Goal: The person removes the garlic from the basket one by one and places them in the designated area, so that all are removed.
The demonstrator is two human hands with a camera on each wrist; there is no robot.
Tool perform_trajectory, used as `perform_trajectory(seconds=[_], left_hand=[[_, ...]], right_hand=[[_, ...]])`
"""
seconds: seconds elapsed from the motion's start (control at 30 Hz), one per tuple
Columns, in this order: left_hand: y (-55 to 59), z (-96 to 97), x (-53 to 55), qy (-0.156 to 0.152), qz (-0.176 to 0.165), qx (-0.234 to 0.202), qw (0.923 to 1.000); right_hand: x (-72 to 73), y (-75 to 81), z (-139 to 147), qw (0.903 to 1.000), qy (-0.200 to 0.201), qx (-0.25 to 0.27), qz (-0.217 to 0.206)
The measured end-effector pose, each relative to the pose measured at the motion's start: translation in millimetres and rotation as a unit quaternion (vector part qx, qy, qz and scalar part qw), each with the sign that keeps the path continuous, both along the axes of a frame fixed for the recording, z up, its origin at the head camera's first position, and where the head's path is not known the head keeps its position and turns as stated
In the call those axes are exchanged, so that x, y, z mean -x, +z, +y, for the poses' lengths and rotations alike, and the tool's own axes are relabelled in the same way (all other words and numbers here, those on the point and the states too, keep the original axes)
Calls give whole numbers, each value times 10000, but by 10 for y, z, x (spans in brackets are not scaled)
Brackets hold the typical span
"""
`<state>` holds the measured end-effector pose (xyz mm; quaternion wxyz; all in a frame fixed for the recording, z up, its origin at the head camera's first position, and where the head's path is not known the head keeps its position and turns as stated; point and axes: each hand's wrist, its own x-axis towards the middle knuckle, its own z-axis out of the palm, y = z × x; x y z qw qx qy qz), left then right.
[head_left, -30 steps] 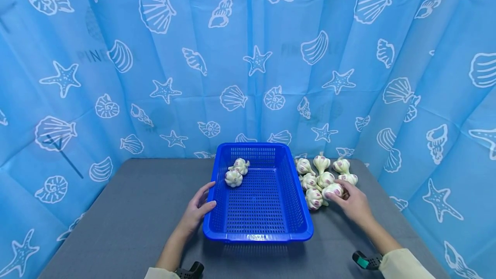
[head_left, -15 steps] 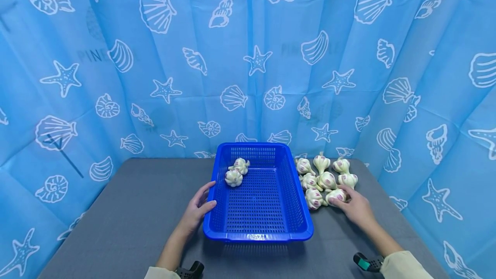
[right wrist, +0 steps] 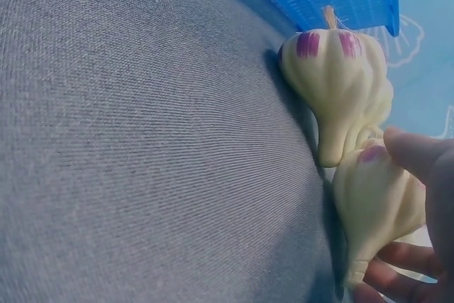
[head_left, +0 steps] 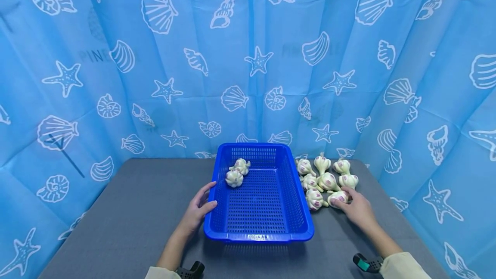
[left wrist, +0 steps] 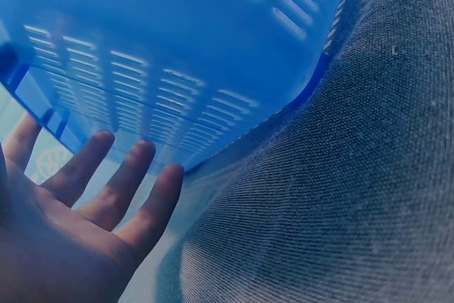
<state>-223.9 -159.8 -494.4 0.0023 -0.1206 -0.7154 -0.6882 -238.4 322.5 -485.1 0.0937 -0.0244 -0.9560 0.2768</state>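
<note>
In the head view a blue plastic basket stands mid-table with two garlic bulbs in its left part. My left hand rests at its left rim, thumb and index fingertip on the edge. The other fingers, fairly straight, lie by the outer wall in the left wrist view. Right of the basket, my right hand holds a purple-marked garlic bulb between thumb and fingers, low at the table. Its neck points toward my fingers in the right wrist view. Another garlic bulb lies against it.
Several more garlic bulbs sit grouped along the basket's right side, reaching to the back of the grey table. Behind the table hangs a blue curtain with white shell prints.
My right hand has shifted its garlic bulb slightly right and toward me, down beside the front bulb of the group. The left hand and basket have stayed in place.
</note>
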Motion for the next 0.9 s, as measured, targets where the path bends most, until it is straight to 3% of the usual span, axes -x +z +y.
perform_trajectory(seconds=[0.23, 0.4, 0.67, 0.9], left_hand=[[6, 12, -4, 19, 17, 53, 10000], [1, 9, -2, 20, 7, -20, 10000], [-3, 5, -4, 4, 19, -6, 10000], [-5, 8, -3, 2, 33, 30, 10000]], right_hand=[[-44, 1, 31, 9993, -313, 171, 121], [-86, 14, 36, 9971, -497, 235, 530], [-55, 50, 7, 9841, -798, 674, 1439], [27, 151, -98, 9756, -1003, 1074, 1630]])
